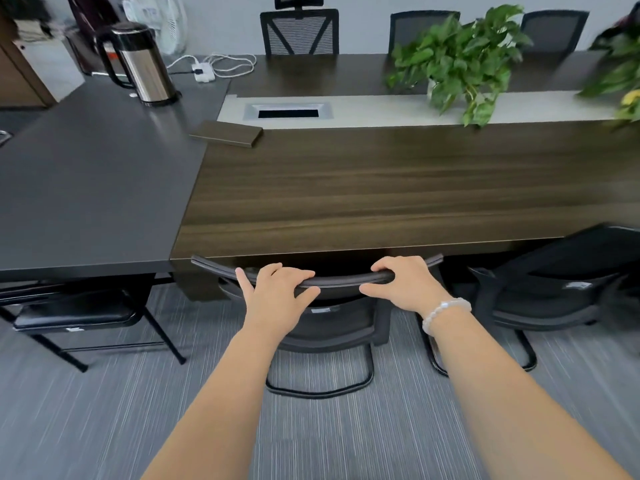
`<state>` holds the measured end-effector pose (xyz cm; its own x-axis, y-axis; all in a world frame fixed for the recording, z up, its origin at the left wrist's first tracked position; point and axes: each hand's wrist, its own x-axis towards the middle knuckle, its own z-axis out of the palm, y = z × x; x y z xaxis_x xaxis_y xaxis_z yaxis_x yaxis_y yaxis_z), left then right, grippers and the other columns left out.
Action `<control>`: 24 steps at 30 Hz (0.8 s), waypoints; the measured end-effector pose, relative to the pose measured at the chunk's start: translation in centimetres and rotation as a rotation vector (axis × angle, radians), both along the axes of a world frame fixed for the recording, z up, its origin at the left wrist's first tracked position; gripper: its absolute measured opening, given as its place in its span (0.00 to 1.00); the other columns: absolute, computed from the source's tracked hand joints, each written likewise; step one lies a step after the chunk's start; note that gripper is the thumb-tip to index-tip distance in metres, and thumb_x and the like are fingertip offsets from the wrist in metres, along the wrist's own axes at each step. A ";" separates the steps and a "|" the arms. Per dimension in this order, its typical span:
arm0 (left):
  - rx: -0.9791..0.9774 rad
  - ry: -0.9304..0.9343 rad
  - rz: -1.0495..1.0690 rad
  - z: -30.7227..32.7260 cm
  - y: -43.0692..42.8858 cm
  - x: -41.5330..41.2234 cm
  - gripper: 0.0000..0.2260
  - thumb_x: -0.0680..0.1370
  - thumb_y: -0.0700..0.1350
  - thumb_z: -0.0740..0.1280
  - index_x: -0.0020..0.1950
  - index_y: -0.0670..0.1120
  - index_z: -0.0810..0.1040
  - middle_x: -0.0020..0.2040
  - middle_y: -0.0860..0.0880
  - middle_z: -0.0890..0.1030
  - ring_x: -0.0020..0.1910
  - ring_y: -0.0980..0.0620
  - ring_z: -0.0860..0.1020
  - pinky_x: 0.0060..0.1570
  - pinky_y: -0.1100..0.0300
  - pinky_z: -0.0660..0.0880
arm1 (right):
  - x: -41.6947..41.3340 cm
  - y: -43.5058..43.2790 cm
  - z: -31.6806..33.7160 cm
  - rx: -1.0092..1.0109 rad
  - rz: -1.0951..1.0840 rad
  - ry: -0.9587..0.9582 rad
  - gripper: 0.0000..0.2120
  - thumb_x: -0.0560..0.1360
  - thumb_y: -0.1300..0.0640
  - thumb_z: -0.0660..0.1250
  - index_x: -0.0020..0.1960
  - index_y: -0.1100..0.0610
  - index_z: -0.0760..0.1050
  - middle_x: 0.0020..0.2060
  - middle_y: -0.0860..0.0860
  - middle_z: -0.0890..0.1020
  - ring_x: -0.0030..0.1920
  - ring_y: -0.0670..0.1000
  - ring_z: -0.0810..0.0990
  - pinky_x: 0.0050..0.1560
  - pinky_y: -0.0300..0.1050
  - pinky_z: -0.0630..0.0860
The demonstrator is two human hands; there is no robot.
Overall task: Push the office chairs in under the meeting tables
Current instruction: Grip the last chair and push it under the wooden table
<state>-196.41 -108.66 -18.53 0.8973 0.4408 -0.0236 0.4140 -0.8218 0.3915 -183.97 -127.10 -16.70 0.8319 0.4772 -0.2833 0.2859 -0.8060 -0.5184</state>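
A black mesh office chair (341,327) stands right in front of me, its curved top rail close against the near edge of the dark wood meeting table (398,188). My left hand (277,292) and my right hand (405,282) both grip that top rail, fingers curled over it. A pale bead bracelet is on my right wrist. The chair's seat is hidden under the table; its sled base shows on the carpet. A second black chair (554,289) sits to the right, tucked partly under the same table.
A grey table (86,181) adjoins on the left, with a black folding stool (76,317) beneath it and a steel thermos jug (145,64) on top. Potted plants (460,60) stand on the wood table. Three mesh chairs (299,31) line the far side. Striped grey carpet lies below.
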 end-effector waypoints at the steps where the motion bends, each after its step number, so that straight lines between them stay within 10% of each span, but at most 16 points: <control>1: 0.012 -0.018 -0.004 -0.2 -0.1 0.0 0.16 0.77 0.59 0.60 0.64 0.61 0.73 0.63 0.61 0.75 0.71 0.55 0.61 0.68 0.35 0.34 | 0.1 -0.2 -0.1 -0.003 -0.010 -0.012 0.25 0.68 0.37 0.70 0.61 0.46 0.75 0.56 0.50 0.76 0.64 0.48 0.65 0.62 0.52 0.70; 12: 0.009 -0.118 -0.005 -1.3 -0.3 0.1 0.15 0.77 0.58 0.60 0.63 0.62 0.74 0.58 0.61 0.76 0.66 0.55 0.63 0.66 0.40 0.28 | 0.5 -0.9 -0.9 0.021 0.042 -0.154 0.22 0.66 0.33 0.69 0.53 0.46 0.78 0.48 0.45 0.79 0.57 0.45 0.69 0.54 0.47 0.73; 19: -0.025 -0.108 -0.019 -1.0 -2.7 1.6 0.15 0.78 0.58 0.59 0.64 0.61 0.73 0.58 0.61 0.75 0.68 0.54 0.60 0.64 0.38 0.27 | 2.6 -2.8 -0.4 0.079 0.025 -0.128 0.16 0.62 0.36 0.73 0.42 0.45 0.78 0.38 0.47 0.79 0.36 0.42 0.74 0.37 0.40 0.70; 24: -0.031 -0.152 -0.030 -1.2 -2.1 2.6 0.15 0.78 0.58 0.59 0.63 0.60 0.74 0.57 0.60 0.75 0.68 0.53 0.60 0.64 0.37 0.28 | 3.8 -2.8 -1.1 0.124 0.036 -0.156 0.18 0.63 0.37 0.74 0.46 0.48 0.80 0.42 0.46 0.81 0.48 0.47 0.76 0.48 0.44 0.73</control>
